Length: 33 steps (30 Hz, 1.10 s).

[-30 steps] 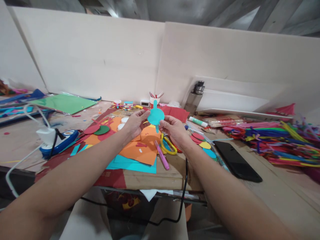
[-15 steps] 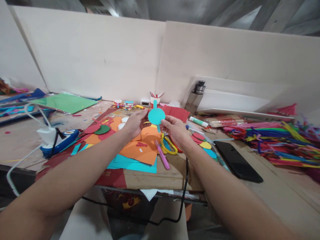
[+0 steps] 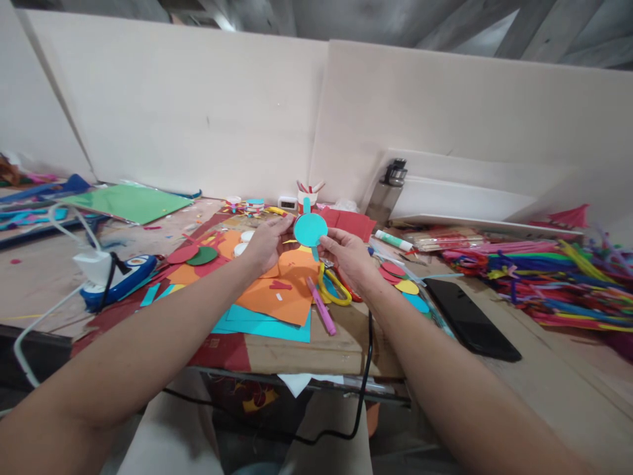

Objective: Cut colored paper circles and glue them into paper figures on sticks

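A turquoise paper disc (image 3: 310, 229) with a narrow strip sticking out at its top and bottom is held up above the work surface. My right hand (image 3: 346, 256) pinches its lower right edge between thumb and fingers. At the disc's left edge is my left hand (image 3: 271, 243), its fingers closed together; its fingertips are partly hidden behind the disc. Beneath lie orange paper (image 3: 284, 297) and turquoise sheets (image 3: 267, 328). A pink marker (image 3: 321, 307) and yellow-handled scissors (image 3: 336, 287) rest just below my right hand.
On the right are a black phone (image 3: 469, 320), paper circles (image 3: 406, 287), a glue stick (image 3: 393, 240) and many coloured pipe cleaners (image 3: 544, 280). A bottle (image 3: 386, 198) stands behind. To the left lie a blue power strip (image 3: 119, 284) and green sheet (image 3: 133, 203).
The turquoise disc has shifted very slightly to the right. Both hands keep nearly the same position and grip.
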Motion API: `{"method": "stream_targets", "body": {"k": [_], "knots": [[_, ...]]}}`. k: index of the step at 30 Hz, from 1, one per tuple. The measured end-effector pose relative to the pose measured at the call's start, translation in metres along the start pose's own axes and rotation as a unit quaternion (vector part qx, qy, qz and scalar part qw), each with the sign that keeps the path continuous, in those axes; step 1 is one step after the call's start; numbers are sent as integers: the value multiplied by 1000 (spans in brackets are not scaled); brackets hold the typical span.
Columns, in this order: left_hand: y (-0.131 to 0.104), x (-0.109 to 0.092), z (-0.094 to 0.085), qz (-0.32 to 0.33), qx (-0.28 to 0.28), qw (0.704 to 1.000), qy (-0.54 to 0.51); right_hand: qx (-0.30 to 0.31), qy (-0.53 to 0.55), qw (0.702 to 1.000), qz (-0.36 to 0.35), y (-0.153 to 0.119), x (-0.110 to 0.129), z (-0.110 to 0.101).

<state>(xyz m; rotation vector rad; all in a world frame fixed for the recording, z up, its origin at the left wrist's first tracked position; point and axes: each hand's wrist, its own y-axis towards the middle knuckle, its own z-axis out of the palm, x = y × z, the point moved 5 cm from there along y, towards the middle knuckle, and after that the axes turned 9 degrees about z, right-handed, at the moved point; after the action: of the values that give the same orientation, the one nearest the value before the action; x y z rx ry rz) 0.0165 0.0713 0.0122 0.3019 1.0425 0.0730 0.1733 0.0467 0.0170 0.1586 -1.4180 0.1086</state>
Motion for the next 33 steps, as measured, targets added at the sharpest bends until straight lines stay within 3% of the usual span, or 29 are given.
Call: {"method": "stream_targets", "body": {"k": [9,15,19,26,33], "knots": [[-1,-2,1,6,3,1000,3,-17,-2,1000,-3,-1,1,-2],[-3,2,8,-7,62,998,22,-21,-7,1000,-6,0,0,-3],[-4,2,9,0,67,997,46,-16,-10,1000,-8,1,-2,-3],[-3,6,6,-31,69,997,10,-16,28,999,-8,1,-3,-4],[-2,7,8,-21,95,995,-8,-18,41,999,-15,0,0,-4]]}}
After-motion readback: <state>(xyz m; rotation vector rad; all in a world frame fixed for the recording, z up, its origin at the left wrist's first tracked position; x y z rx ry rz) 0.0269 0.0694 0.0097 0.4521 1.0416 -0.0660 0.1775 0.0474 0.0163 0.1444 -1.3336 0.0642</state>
